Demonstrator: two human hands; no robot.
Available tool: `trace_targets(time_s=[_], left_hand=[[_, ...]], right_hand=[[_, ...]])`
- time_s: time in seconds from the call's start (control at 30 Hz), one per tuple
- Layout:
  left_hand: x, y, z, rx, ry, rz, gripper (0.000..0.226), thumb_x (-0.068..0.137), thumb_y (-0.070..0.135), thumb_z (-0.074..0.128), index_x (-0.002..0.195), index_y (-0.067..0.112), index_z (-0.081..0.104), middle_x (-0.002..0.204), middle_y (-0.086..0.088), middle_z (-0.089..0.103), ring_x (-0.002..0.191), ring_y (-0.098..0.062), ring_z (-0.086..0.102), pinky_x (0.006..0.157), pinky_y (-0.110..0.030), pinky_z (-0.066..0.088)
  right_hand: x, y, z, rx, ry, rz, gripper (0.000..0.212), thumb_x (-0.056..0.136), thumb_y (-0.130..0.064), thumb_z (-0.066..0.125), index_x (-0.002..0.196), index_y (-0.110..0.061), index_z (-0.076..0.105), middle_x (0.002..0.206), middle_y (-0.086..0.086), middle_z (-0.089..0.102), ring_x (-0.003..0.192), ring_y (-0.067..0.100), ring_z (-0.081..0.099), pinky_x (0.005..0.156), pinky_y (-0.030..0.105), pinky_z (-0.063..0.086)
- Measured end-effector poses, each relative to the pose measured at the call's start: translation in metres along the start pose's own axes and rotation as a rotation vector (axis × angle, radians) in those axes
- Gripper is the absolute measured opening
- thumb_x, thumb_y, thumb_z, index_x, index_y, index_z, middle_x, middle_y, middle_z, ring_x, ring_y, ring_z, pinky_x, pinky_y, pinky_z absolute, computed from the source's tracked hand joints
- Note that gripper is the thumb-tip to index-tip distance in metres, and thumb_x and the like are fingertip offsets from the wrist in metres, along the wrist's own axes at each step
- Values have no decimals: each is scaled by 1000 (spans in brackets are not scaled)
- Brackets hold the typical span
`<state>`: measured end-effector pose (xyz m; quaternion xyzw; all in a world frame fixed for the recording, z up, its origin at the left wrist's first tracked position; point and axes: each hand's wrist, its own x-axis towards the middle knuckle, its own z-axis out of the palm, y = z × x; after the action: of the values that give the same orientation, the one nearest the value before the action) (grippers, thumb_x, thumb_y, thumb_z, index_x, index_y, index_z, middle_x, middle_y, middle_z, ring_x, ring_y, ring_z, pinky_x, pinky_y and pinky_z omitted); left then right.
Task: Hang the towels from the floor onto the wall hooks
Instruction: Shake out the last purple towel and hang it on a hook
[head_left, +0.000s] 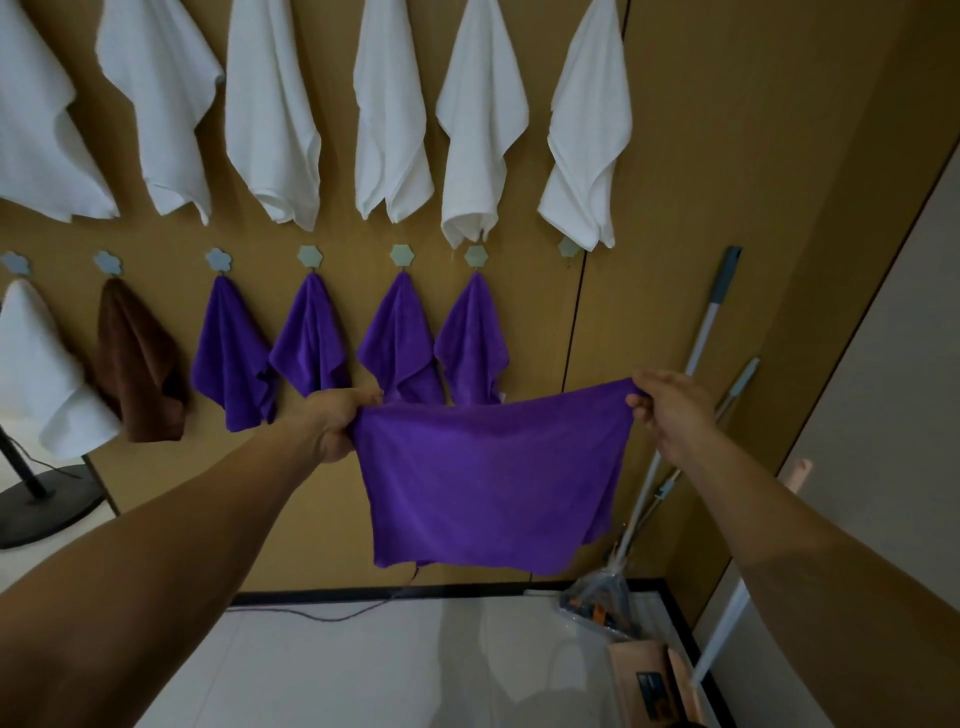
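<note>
We held the purple towel (488, 478) spread flat before the wall, left hand (340, 421) and right hand (670, 410) each pinched shut on an upper corner. Its long axis ran side to side, top edge sagging, lower edge hanging toward the floor. The free hook (569, 247) sat up and to the right, partly behind a white towel (587, 135). To hang it well, we judged, one corner should go over that hook.
</note>
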<state>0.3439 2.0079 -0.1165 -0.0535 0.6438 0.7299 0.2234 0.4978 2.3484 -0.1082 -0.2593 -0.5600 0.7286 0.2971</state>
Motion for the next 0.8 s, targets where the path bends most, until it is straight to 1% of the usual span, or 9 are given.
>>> trace_targets(time_s=[0.07, 0.13, 0.2, 0.37, 0.43, 0.6, 0.67, 0.73, 0.8], left_hand=[[-4, 2, 3, 27, 16, 12, 11, 91, 8, 56, 89, 16, 64, 94, -3, 65, 76, -15, 60, 58, -29, 51], [-6, 4, 4, 83, 66, 37, 13, 91, 13, 56, 83, 20, 63, 84, 2, 62, 65, -12, 52, 47, -24, 38], [-6, 7, 4, 131, 92, 68, 16, 91, 14, 55, 81, 23, 64, 82, 2, 60, 63, -12, 47, 49, -25, 30], [-1, 12, 13, 187, 124, 180, 22, 86, 7, 52, 82, 19, 70, 95, 0, 64, 82, -17, 51, 72, -32, 37], [-3, 15, 18, 263, 93, 182, 14, 82, 10, 60, 89, 16, 71, 96, 0, 64, 80, -16, 52, 68, -31, 36], [-11, 24, 30, 642, -184, 76, 25, 72, 8, 74, 96, 16, 72, 76, 5, 62, 66, -13, 47, 54, -24, 30], [-14, 26, 37, 734, -258, 45, 36, 71, 4, 76, 105, 13, 72, 82, 3, 66, 72, -14, 52, 57, -25, 36], [-14, 29, 47, 751, -308, 50, 38, 70, 3, 77, 107, 12, 72, 94, -1, 74, 88, -18, 65, 73, -29, 50], [-15, 28, 59, 798, -265, 125, 30, 71, 7, 80, 101, 9, 74, 88, 0, 75, 84, -14, 70, 70, -24, 55]], right_hand=[[2, 1, -1, 1, 18, 9, 6, 92, -8, 63, 88, -11, 62, 72, 6, 61, 48, 5, 56, 38, 15, 42], [4, 2, -3, -10, 32, 9, 4, 94, -8, 60, 91, -10, 62, 75, 6, 60, 48, 4, 56, 38, 14, 42], [5, 3, -6, -33, 49, 0, 4, 94, -8, 59, 92, -10, 62, 80, 5, 62, 49, 3, 57, 38, 14, 42], [8, 3, -14, -144, 32, -32, 18, 87, -3, 67, 103, -9, 66, 81, 3, 63, 56, 7, 57, 37, 12, 38], [8, 1, -17, -181, -12, -44, 28, 82, -2, 73, 107, -11, 66, 83, 2, 63, 64, 9, 56, 41, 11, 41], [14, -3, -27, -229, -98, -74, 37, 74, -3, 81, 105, -17, 66, 99, 0, 64, 87, 10, 64, 69, 20, 53], [19, -6, -33, -227, -102, -88, 39, 73, -2, 81, 108, -14, 67, 100, 1, 64, 87, 10, 64, 69, 19, 53], [25, -10, -41, -249, -109, -95, 41, 73, -2, 81, 110, -13, 66, 101, 1, 64, 85, 9, 63, 66, 16, 51], [30, -13, -48, -310, -132, -105, 44, 72, -4, 83, 110, -13, 65, 100, 0, 63, 84, 7, 62, 64, 12, 50]])
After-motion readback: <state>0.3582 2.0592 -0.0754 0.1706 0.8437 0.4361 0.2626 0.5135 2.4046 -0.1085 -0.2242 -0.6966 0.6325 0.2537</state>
